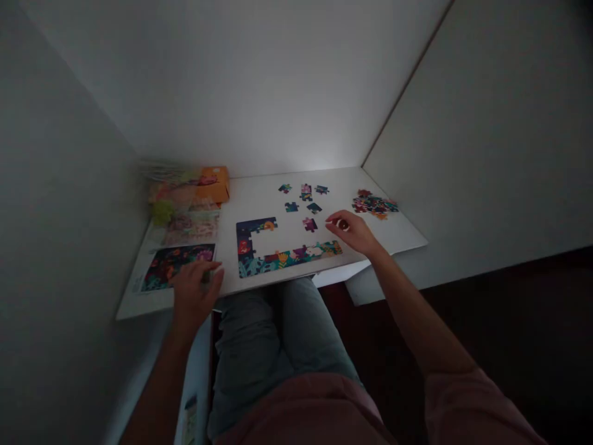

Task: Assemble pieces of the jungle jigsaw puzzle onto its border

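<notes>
A partly joined jigsaw puzzle [278, 258] lies on the white table, its left side and bottom row linked, with a short stretch of top edge. My right hand [354, 235] hovers to the right of a loose pink and purple piece [309, 224]; its fingers are curved, with a small gap between thumb and index fingertips. A dark, roundish patch shows inside that curve, too dim to make out. Over the lower edge of a dark, colourful picture sheet [160, 266] is my left hand [197, 287], thumb and fingers apart, holding nothing I can see.
Several loose pieces [291, 207] lie scattered beyond the puzzle. A heap of pieces [373, 205] sits at the right end of the table [250, 191]. At the back left are an orange box [220, 184] and plastic packaging [171, 185]. Walls border the table at the back and sides.
</notes>
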Available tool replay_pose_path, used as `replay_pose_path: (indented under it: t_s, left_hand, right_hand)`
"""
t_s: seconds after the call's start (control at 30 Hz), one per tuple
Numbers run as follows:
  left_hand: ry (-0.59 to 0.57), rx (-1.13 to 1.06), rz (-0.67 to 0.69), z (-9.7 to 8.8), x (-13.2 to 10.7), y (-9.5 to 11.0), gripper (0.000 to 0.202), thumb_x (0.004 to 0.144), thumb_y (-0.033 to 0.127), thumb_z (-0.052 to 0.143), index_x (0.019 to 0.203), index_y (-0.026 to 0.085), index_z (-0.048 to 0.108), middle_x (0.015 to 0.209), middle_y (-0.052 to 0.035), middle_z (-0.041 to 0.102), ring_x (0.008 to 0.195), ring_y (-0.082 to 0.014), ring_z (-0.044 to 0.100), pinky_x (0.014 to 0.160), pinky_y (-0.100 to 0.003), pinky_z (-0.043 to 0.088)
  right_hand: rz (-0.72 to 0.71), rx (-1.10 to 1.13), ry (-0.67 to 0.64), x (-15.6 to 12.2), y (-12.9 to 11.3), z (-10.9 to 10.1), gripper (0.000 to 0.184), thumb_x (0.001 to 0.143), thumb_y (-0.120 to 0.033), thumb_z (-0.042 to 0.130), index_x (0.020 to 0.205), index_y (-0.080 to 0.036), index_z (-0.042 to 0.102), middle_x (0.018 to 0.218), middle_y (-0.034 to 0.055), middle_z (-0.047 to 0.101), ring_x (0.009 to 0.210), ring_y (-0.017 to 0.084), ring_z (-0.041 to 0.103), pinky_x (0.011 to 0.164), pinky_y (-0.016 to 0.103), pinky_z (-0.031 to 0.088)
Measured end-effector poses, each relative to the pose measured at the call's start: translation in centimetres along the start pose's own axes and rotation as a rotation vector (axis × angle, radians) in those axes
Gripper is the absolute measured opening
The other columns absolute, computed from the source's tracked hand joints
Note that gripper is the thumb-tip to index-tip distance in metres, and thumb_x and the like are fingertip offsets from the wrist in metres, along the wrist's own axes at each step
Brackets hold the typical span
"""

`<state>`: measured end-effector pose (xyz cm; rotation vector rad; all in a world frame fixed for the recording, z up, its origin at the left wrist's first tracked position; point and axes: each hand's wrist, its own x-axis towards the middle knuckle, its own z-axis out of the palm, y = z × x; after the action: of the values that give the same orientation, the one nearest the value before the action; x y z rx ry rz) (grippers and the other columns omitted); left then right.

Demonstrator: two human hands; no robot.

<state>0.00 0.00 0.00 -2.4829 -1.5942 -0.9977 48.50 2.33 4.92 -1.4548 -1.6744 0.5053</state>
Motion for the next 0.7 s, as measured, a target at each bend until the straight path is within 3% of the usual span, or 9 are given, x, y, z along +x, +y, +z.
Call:
replay_pose_path:
  t_s: [0.13,0.37,0.47,0.57,0.7]
  left_hand:
    - [-0.111,0.272,-0.074,1.3,-0.6,0.7,0.035,0.119,0.043,0.068,0.14,0.02,0.084,0.138,-0.022,0.085,0.129,-0.0482,0.08,0.107,-0.064,0.059]
    - [-0.089,0.399,-0.238,2.0,-0.3,2.5,0.05,0.118,0.052,0.064,0.147,0.013,0.08,0.15,-0.0278,0.077,0.141,-0.0517,0.067,0.123,-0.071,0.051]
    - [-0.111,0.395,-0.312,2.0,-0.4,2.8,0.055,0.116,0.052,0.066,0.152,0.012,0.077,0.155,-0.0281,0.073,0.148,-0.0515,0.062,0.128,-0.07,0.047]
    - [-0.117,0.36,-0.35,1.9,-0.5,3.0,0.056,0.114,0.05,0.069,0.155,0.011,0.077,0.157,-0.0283,0.07,0.152,-0.0513,0.058,0.132,-0.07,0.043]
    - [-0.142,0.327,-0.369,1.7,-0.3,3.4,0.053,0.115,0.046,0.069,0.156,0.012,0.075,0.16,-0.0268,0.068,0.154,-0.0492,0.055,0.132,-0.073,0.04]
  right_hand:
    - [0.028,-0.002,-0.147,2.8,5.0,2.1,0.047,0.09,-0.068,0.094,0.113,-0.029,0.087,0.109,0.0098,0.082,0.082,0.027,0.068,0.083,0.049,0.064]
    - [-0.033,0.022,-0.3,8.0,8.1,2.6,0.06,0.078,-0.069,0.107,0.119,-0.029,0.089,0.121,0.0112,0.076,0.098,0.033,0.069,0.097,0.054,0.063]
    - [-0.069,-0.007,-0.326,7.9,8.9,2.7,0.067,0.073,-0.073,0.111,0.12,-0.03,0.088,0.126,0.012,0.074,0.115,0.04,0.071,0.11,0.061,0.059]
    - [-0.118,-0.112,-0.32,7.2,9.1,2.8,0.066,0.076,-0.072,0.111,0.121,-0.031,0.086,0.13,0.0121,0.073,0.127,0.045,0.07,0.125,0.072,0.046]
    - [-0.148,-0.203,-0.358,6.7,8.8,2.7,0.059,0.082,-0.065,0.11,0.12,-0.03,0.082,0.134,0.0135,0.071,0.136,0.05,0.068,0.127,0.074,0.041]
